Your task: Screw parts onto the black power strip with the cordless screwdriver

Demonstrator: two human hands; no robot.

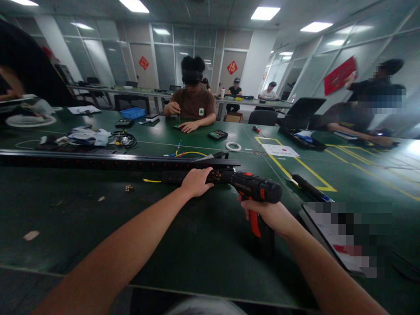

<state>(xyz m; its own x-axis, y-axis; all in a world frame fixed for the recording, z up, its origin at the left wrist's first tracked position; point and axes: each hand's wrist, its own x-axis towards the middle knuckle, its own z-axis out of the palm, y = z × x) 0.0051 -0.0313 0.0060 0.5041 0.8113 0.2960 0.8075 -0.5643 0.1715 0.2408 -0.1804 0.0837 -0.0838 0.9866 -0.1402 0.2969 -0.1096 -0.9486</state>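
Note:
My right hand [262, 214] is wrapped around the handle of a black and orange cordless drill [259, 186], held level with its nose pointing left. A short black strip [172, 177] lies in front of me, and my left hand [197, 181] grips it, fingers over the top and thumb on the near side. A cluster of small brass-coloured pieces [215, 176] shows between that hand and the drill's nose; whether the bit touches anything is hidden. Just behind runs a long black rail [98, 162]. A yellow wire [151, 180] sticks out from the strip's left end.
On the green table [164, 249] are a small brass pile [129, 188], bundled cables [87, 135], a white tape ring [233, 146], a red screwdriver [257, 130], a black pen-like tool [311, 190] and a notebook [331, 236]. Across it sits a co-worker [193, 103]; others are around.

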